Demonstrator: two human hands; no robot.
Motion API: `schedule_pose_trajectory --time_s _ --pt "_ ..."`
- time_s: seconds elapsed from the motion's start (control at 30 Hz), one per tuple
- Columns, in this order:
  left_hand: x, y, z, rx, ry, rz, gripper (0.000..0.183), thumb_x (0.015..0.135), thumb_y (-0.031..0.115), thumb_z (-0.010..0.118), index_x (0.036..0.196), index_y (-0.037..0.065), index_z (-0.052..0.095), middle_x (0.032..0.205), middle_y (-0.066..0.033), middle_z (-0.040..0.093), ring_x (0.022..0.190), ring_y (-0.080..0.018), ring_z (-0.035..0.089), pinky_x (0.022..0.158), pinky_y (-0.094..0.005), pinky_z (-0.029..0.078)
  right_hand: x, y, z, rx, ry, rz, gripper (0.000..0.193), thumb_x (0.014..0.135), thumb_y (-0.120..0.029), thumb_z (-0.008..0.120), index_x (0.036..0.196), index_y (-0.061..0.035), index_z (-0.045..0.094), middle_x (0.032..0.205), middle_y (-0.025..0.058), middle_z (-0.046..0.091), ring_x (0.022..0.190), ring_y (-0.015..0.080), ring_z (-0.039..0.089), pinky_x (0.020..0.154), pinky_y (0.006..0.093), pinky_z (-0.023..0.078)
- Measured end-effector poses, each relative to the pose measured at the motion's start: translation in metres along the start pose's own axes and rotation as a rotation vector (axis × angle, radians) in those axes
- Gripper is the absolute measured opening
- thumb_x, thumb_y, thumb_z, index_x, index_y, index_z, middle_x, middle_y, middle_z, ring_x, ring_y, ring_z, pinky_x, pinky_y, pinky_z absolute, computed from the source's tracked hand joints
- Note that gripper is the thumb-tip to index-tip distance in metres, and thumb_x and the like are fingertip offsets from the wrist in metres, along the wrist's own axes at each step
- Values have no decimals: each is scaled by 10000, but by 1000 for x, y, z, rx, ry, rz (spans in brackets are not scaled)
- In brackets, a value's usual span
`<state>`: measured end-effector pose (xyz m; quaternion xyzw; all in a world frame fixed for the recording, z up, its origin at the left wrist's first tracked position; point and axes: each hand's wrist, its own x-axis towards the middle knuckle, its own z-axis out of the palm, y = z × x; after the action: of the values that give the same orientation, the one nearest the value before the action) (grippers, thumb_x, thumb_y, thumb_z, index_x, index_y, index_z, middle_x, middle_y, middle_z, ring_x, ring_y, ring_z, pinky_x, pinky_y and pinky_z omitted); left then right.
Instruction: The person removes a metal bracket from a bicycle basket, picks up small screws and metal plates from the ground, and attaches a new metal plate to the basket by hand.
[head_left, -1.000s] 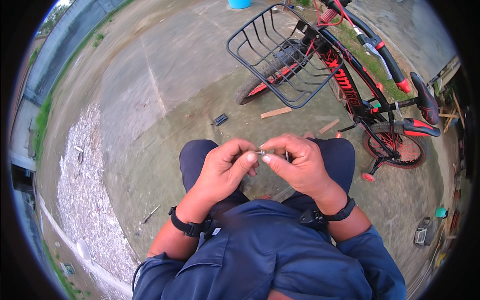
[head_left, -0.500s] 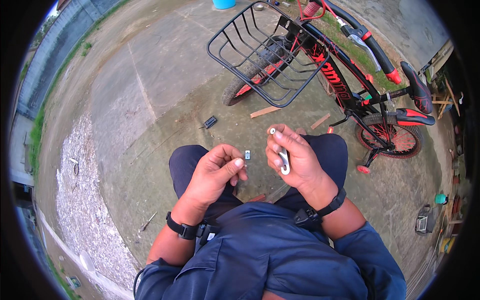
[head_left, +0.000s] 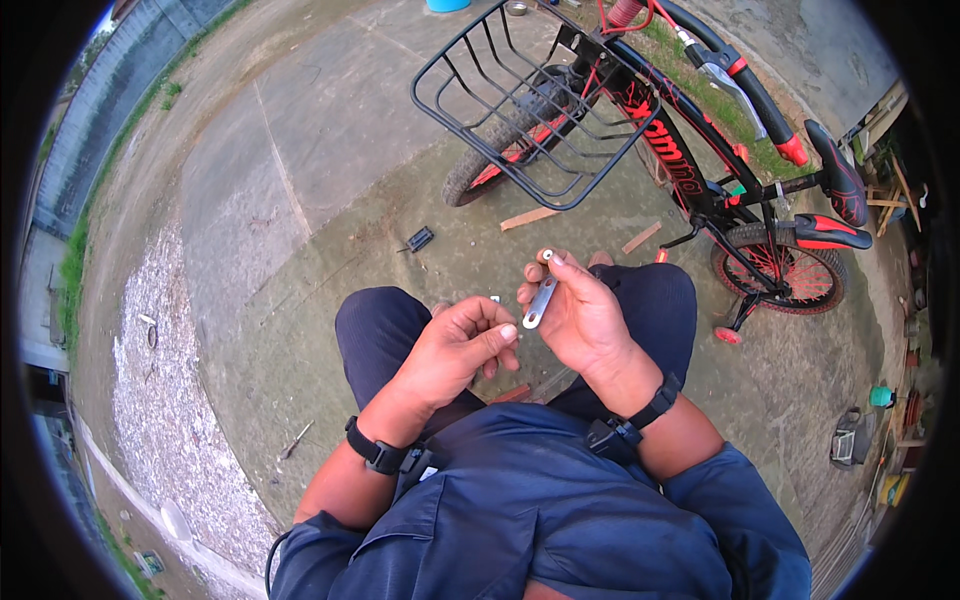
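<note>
Head-worn fisheye, looking steeply down, close over lap

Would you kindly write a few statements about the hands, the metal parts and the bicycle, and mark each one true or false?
1. The right hand holds a flat silver metal strip in its fingers. True.
2. The left hand rests flat on the ground. False: it is raised above the lap, its fingertips pinching a small metal piece.
3. The bicycle has a black wire basket at the front. True.
4. The two hands are pressed together. False: they are apart.
5. A small dark object lies on the concrete ahead of the knees. True.
</note>
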<state>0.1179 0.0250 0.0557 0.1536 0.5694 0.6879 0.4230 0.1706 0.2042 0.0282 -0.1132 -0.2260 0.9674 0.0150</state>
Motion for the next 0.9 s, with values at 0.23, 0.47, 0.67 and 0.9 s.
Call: schedule_pose_trajectory --time_s 0.23,0.47,0.67,0.9 --pt "3 -5 -8 -96 73 -71 120 918 107 614 983 11 583 871 -60 640 687 -110 631 559 -191 464 0 1 -1 7 -29 8 135 947 -196 544 1049 -114 581 916 55 627 794 211 615 700 319 497" --pt "5 -8 -11 -153 79 -13 109 917 106 616 996 33 597 803 -39 651 618 -68 571 542 -181 442 -1 0 -6 12 -68 45 160 944 -173 552 1080 -100 595 897 54 630 793 200 617 699 301 496" --pt "6 -10 -11 -111 61 -102 125 923 118 611 996 20 590 840 -39 633 681 -109 632 553 -187 466 -2 0 -11 -17 -50 47 161 954 -165 536 1086 -96 599 893 68 628 810 202 627 734 306 505" --pt "11 -15 -11 -273 75 -169 161 935 182 609 974 27 596 833 -31 625 675 -100 624 528 -190 445 -2 3 -15 -134 -90 3 154 959 -160 543 1087 -96 600 894 63 624 842 189 634 760 306 502"
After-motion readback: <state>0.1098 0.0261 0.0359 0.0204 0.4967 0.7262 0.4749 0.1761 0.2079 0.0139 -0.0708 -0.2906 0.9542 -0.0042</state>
